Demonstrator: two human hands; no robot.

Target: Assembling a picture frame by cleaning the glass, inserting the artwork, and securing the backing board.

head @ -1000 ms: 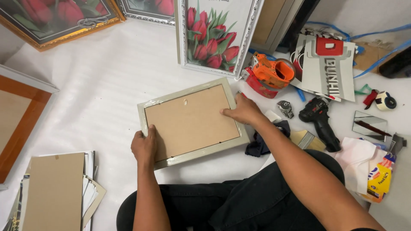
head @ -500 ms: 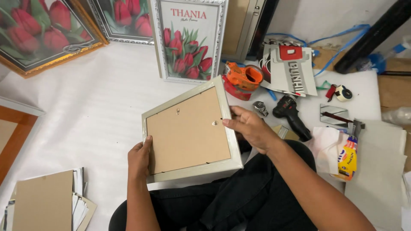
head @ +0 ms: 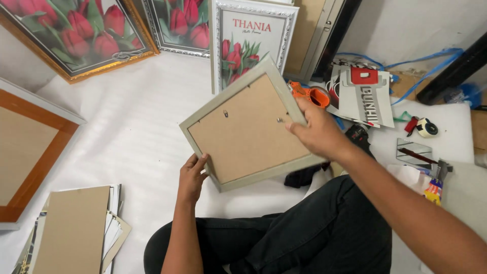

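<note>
Both hands grip the frame [head: 248, 129] by opposite edges, left hand [head: 192, 177] at its lower corner, right hand [head: 317, 133] on the right rail, tilted above the lap, back facing up. It looks light and stiff, probably glazed; edges give the safest hold.

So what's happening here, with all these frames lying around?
A seated person holds a pale grey picture frame in the air with its brown backing board facing up. The left hand grips its lower left corner and the right hand holds its right edge. Framed tulip pictures lean at the far side of the white sheet. A stack of backing boards lies at the left, and an orange tape dispenser lies just beyond the frame.
</note>
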